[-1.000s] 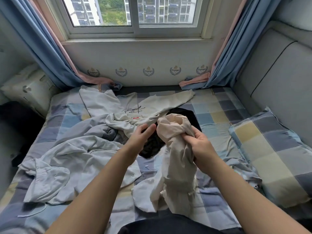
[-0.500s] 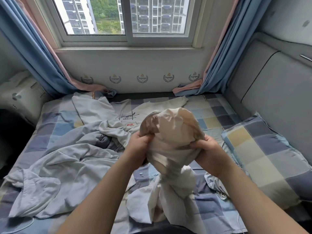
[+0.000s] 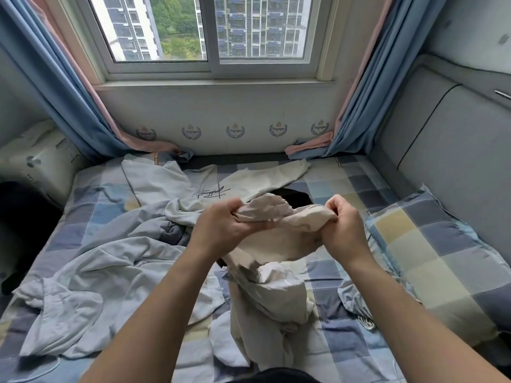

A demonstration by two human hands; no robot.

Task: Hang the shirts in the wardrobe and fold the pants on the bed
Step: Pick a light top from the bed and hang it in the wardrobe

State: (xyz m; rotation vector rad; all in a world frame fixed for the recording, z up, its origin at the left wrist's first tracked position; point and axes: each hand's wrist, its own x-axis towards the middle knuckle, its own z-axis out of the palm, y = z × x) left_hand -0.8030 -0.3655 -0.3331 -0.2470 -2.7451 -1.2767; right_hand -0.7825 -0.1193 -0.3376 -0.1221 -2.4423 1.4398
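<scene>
Head view: left hand [image 3: 221, 230], right hand [image 3: 341, 229] grip beige garment [image 3: 279, 239], possibly pants, above bed [image 3: 354, 183].

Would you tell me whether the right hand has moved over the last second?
Yes. The right hand has shifted right, closer to the checked pillow, still gripping the beige pants.

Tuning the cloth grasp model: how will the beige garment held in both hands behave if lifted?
Probably floppy: the beige garment sags between left hand and right hand and trails onto the bed. Likely light: two pinches at its edge carry it. Bunched fabric should resist slipping.
</scene>
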